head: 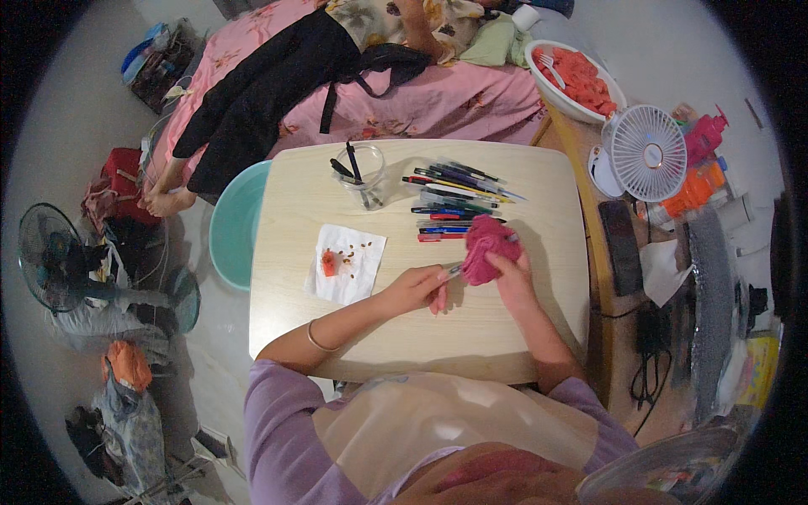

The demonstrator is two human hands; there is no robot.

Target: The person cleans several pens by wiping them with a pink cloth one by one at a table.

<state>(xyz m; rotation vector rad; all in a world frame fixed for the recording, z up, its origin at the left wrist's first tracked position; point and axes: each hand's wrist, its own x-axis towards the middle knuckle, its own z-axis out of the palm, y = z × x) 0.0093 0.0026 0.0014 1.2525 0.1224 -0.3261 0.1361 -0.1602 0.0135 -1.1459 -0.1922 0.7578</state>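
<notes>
My right hand (510, 268) is closed around a crumpled pink cloth (485, 252), held over the table's right half. The fingers of my left hand (420, 287) pinch a slim pen (453, 270), whose far end runs into the cloth and is hidden there. Just beyond the cloth, several pens (451, 196) lie side by side in a loose row. Farther left, a clear plastic cup (369, 167) stands upright with a few dark pens inside. On a white tissue (341, 287) to the left rest a red piece of watermelon (329, 263) and several brown seeds.
A small white fan (650, 154) and a bowl of cut watermelon (609, 117) occupy the wooden surface at right. The teal basin (233, 224) sits beside the table's left edge. Behind the table, another person in black trousers (271, 95) lies on a pink bed (442, 104).
</notes>
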